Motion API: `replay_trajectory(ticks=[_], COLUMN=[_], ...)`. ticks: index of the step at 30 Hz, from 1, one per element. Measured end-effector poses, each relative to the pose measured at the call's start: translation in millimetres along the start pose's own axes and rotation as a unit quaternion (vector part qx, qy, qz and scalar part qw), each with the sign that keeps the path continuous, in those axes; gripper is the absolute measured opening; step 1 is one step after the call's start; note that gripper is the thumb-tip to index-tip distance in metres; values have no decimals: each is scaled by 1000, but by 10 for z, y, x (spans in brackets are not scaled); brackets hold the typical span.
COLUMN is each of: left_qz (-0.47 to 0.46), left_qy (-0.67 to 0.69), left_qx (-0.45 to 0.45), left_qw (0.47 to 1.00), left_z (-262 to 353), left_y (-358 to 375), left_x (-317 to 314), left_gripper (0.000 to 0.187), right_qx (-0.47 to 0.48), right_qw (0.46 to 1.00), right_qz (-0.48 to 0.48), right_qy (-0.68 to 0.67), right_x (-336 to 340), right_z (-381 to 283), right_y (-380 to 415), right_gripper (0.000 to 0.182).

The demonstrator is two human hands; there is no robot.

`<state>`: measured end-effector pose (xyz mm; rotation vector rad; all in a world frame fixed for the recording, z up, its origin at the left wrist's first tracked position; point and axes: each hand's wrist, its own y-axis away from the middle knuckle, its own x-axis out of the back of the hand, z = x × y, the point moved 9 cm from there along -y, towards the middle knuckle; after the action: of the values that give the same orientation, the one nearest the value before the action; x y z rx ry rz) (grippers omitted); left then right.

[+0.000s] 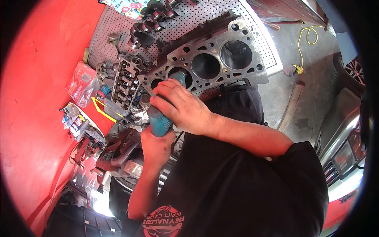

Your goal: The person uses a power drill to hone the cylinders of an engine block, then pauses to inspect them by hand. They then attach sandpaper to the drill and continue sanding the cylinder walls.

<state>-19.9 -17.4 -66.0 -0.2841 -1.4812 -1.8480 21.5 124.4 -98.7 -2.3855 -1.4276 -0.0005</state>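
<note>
My left hand [157, 144] is wrapped round the lower end of a teal power drill [160, 121]. Over the upper part of its body lies my right hand [183, 106], fingers curled round it. The drill's front points into a cylinder bore of a metal engine block [213, 81]; whatever is fitted to its tip is hidden in the bore. Two wide bores show to the right, and part of another bore shows on the left. Close to the drill's left is a cylinder head [125, 85] with its valve parts showing.
A perforated metal bench [106, 43] bears the block, a crankshaft [144, 31] and a piston with its rod [114, 38]. Plastic packaging [83, 85] lies against the red wall at left. On the floor at right are a yellow cord [302, 49] and a wooden board [292, 104], near parked cars.
</note>
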Motion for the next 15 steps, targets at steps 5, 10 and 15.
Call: replay_trajectory(ticks=[5, 10, 15], left_qz=[-9, -13, -26], left_qy=[-14, -19, -34], left_qx=[-17, 1, -10], left_qw=[1000, 1000, 999], left_z=[-17, 43, 73], left_y=[-124, -187, -293], left_x=[-69, -106, -135], left_gripper=[10, 7, 8], right_qx=[-9, -18, -27], right_qw=[1000, 1000, 1000], right_qz=[-3, -5, 6], right_qy=[9, 7, 10], right_x=[-26, -6, 24], right_z=[128, 209, 283], right_y=[42, 29, 4], right_gripper=[51, 63, 61])
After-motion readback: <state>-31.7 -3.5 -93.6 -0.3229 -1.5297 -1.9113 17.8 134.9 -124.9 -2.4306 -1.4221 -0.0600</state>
